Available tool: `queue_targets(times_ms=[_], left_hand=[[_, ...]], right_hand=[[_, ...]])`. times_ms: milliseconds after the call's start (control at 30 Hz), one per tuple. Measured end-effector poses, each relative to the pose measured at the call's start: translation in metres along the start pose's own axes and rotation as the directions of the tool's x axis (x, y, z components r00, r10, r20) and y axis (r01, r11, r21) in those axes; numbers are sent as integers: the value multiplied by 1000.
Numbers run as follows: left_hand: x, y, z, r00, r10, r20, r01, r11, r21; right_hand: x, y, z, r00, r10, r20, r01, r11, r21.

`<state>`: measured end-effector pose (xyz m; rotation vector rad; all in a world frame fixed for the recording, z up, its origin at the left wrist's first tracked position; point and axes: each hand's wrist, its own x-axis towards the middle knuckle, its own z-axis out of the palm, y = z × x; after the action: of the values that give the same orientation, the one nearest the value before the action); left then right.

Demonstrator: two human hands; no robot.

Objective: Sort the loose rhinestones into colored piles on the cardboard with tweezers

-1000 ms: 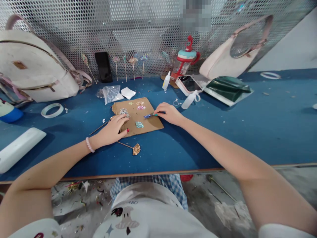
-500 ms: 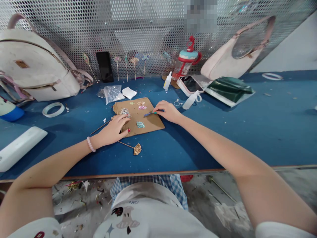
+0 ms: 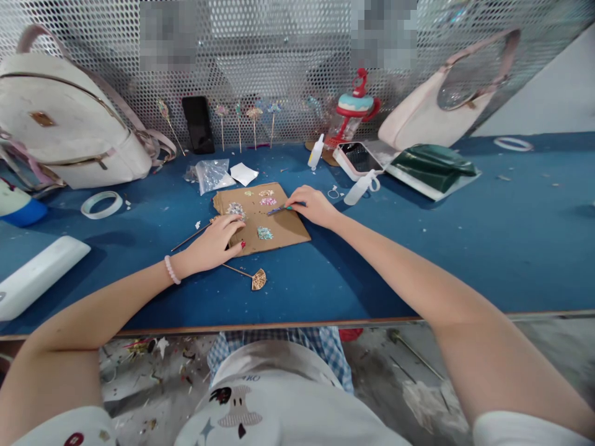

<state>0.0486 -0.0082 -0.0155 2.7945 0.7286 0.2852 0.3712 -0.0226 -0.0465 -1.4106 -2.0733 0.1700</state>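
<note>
A piece of brown cardboard (image 3: 290,230) lies on the blue table with small piles of sparkly bits on it: silvery (image 3: 235,209), pink (image 3: 268,201) and pale blue-green (image 3: 264,233). My left hand (image 3: 214,243) rests over the cardboard's left edge, fingers apart and holding nothing visible. In my right hand (image 3: 312,205), fingers closed, is a slim bluish pair of tweezers (image 3: 276,211), its tip low over the middle of the cardboard. Near my left hand lie a gold fan-shaped hairpin (image 3: 258,280) and a second thin stick (image 3: 190,237), partly hidden by that hand.
Behind the cardboard are a plastic bag (image 3: 214,176), white paper (image 3: 244,174) and a standing black phone (image 3: 198,125). To the right are glue bottles (image 3: 315,152), a pink-cased phone (image 3: 359,159) and a green packet (image 3: 434,168). Tape (image 3: 101,205) and a backpack (image 3: 69,124) are left.
My right hand has shifted slightly up and left, and the tweezers' tip has moved a little left over the cardboard. My left hand stays in place.
</note>
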Motion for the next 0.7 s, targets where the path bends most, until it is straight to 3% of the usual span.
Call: queue_targets(times_ms=[400,700], left_hand=[[0,-2,3,999,32,-17,-31,999,29],[-1,2,-1,997,56,-54,-55,998,22]], right_hand=[[-10,1,-2,988,107,-108,-97,991,92],[-23,-4,-9,955,264,-136,-265,964,11]])
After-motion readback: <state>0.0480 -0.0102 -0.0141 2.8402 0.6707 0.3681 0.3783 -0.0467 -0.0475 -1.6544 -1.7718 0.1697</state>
